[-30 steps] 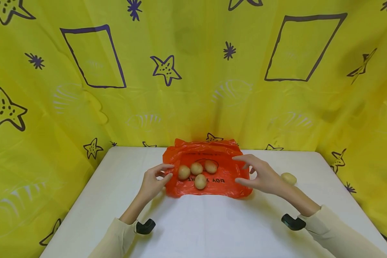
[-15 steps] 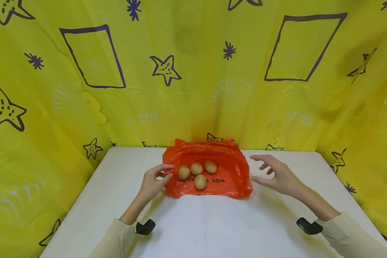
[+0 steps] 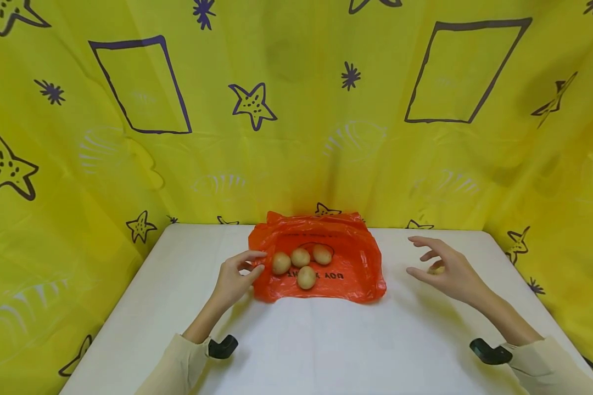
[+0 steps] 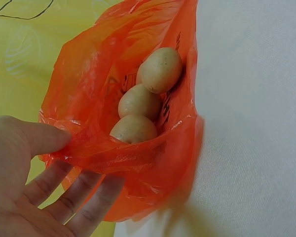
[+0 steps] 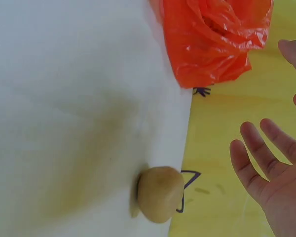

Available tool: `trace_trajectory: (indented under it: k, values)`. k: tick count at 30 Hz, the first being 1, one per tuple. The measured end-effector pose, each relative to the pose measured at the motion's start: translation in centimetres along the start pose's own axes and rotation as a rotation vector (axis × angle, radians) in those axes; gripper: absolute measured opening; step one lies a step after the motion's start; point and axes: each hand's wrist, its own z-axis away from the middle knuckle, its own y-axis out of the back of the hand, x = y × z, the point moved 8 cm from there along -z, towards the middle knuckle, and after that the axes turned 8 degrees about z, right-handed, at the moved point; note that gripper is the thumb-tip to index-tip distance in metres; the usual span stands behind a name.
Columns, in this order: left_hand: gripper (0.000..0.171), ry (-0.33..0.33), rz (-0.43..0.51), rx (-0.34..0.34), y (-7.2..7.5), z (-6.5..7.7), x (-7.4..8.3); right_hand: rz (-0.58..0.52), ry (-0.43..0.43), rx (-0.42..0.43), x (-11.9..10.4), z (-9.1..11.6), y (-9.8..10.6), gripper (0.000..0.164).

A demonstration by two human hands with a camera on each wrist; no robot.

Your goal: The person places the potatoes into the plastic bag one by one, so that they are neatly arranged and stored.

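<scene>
A red plastic bag (image 3: 361, 280) with dark printing lies at the back of the table, its mouth spread open. Several potatoes (image 3: 306, 278) sit inside it, toward its left half. My left hand (image 3: 233, 281) holds the bag's left rim; the left wrist view has the thumb on one side of the red plastic (image 4: 89, 64) and the fingers behind it. To the right of the bag, my right hand (image 3: 454, 274) is in the air, fingers spread and holding nothing. A loose potato (image 5: 161, 194) rests on the table near it, mostly hidden by that hand in the head view.
The white tabletop (image 3: 326, 351) ends against a yellow curtain (image 3: 301, 164) printed with stars and fish, which also rises at both sides. A dark wrist camera (image 3: 222, 347) sits on the left wrist and another dark camera (image 3: 491, 352) on the right.
My right hand has moved away from the bag's right rim, rightward to the loose potato, which it now mostly covers in the head view. The left hand, bag and potatoes inside have stayed put.
</scene>
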Motion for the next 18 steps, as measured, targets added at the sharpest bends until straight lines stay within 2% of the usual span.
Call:
trace_trajectory:
  k: [18]
  values:
    - [0.025,-0.013,0.023,0.015,-0.1,0.0,0.3,-0.006,-0.147,-0.008,4.2,2.4,1.6,0.068]
